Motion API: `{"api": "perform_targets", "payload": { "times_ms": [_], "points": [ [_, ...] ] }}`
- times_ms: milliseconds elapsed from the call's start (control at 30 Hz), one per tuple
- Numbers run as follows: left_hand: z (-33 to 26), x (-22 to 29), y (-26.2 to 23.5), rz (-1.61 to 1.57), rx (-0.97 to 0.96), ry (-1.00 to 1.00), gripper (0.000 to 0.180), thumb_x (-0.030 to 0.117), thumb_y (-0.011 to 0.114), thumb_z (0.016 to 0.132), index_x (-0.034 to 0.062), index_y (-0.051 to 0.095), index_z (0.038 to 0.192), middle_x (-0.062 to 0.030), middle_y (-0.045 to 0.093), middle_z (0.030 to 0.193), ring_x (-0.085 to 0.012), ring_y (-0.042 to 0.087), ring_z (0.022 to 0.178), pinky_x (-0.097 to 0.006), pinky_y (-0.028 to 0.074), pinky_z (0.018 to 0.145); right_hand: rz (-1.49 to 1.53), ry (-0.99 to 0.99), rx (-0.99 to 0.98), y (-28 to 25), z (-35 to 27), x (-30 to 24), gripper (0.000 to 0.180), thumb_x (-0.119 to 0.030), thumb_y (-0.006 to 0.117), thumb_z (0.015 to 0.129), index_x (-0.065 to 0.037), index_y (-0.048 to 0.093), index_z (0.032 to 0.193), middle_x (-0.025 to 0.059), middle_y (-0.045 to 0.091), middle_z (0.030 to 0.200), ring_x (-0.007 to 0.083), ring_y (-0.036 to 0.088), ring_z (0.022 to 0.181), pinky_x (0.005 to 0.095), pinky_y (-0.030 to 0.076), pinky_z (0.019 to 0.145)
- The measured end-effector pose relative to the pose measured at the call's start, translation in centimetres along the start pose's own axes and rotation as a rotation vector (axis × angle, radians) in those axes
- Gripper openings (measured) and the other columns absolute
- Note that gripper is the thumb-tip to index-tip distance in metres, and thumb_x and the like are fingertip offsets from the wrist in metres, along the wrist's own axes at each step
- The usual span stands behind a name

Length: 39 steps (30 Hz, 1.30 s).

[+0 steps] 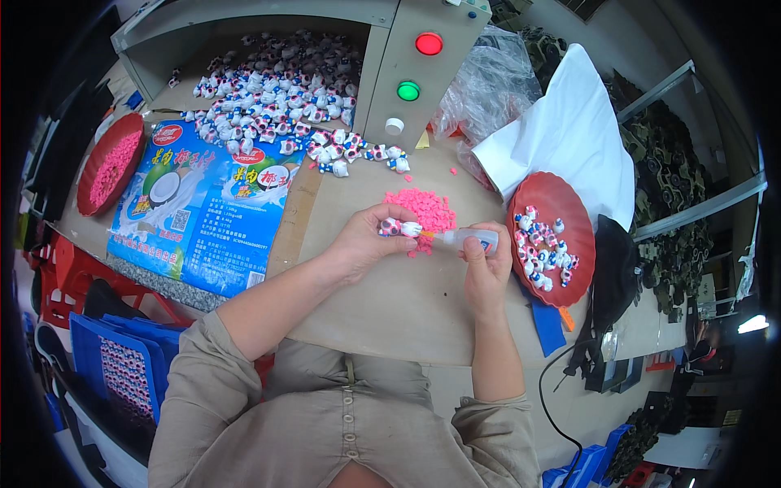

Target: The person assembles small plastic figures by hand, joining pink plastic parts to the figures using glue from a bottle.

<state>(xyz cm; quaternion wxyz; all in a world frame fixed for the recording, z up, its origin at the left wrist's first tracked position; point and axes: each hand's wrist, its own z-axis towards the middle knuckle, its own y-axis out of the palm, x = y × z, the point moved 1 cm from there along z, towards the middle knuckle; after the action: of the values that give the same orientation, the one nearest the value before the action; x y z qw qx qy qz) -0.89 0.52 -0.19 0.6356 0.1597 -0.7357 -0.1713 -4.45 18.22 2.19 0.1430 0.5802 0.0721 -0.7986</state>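
Note:
Between the thumb and fingers of my left hand (pixel 364 244) is a small white figurine (pixel 400 228) with blue and pink parts, lying on its side. My right hand (pixel 486 264) grips a small glue bottle (pixel 468 239) with a pale body. Its thin orange-yellow nozzle points left and meets, or nearly meets, the figurine's white end. Just beyond both hands a loose pile of tiny pink pieces (pixel 423 207) lies on the brown work surface (pixel 382 305). To the right of my right hand, a red scalloped plate (pixel 579 207) carries several similar figurines.
Many figurines (pixel 268 102) are heaped under a grey machine housing with red (pixel 429 44) and green (pixel 408 90) lights. A red dish (pixel 91 195) of pink pieces stands far left, beside flattened blue printed cardboard (pixel 211 244). White sheeting (pixel 569 130) and a black bag (pixel 616 268) lie right.

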Motion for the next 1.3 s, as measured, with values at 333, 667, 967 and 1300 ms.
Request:
{"api": "perform_targets", "payload": {
  "times_ms": [333,667,967,1300],
  "points": [
    [-0.11,0.13,0.08,-0.014,0.004,-0.006,0.027,-0.006,0.062,0.07,0.004,0.053,0.093,-0.0043,0.056,0.086,-0.0121,0.056,0.078,-0.024,0.048,0.071,-0.032,0.004,-0.006,0.04,-0.08,-0.04,0.022,-0.015,0.056,0.081,-0.001,0.045,0.093,0.0047,0.049,0.081,0.009,0.047,0.068,0.0213,0.039,0.06],
    [-0.11,0.15,0.1,0.021,0.006,0.003,0.027,-0.006,0.063,0.069,0.0037,0.053,0.092,-0.0048,0.057,0.085,-0.0115,0.057,0.077,-0.024,0.049,0.07,-0.124,-0.078,-0.021,0.15,-0.03,0.11,0.022,-0.015,0.057,0.08,-0.001,0.045,0.091,0.0037,0.045,0.083,0.0093,0.045,0.071,0.0213,0.038,0.062],
    [-0.21,0.48,0.21,-0.019,0.019,-0.036,0.026,-0.005,0.063,0.069,0.0042,0.053,0.091,-0.0041,0.057,0.085,-0.0106,0.056,0.077,-0.023,0.049,0.071,-0.282,-0.184,-0.007,0.2,-0.2,0.01,0.021,-0.016,0.057,0.08,-0.001,0.045,0.088,0.0045,0.045,0.082,0.0102,0.045,0.069,0.0217,0.036,0.058],
    [-0.08,0.31,0.14,-0.035,0.018,0.005,0.025,-0.004,0.063,0.069,0.0025,0.053,0.091,-0.0056,0.055,0.086,-0.0116,0.055,0.078,-0.025,0.049,0.067,-0.235,-0.157,0.01,0.21,-0.14,-0.16,0.02,-0.015,0.057,0.08,0.0,0.046,0.088,0.0036,0.043,0.077,0.0095,0.043,0.066,0.0207,0.035,0.057]
  ]
}}
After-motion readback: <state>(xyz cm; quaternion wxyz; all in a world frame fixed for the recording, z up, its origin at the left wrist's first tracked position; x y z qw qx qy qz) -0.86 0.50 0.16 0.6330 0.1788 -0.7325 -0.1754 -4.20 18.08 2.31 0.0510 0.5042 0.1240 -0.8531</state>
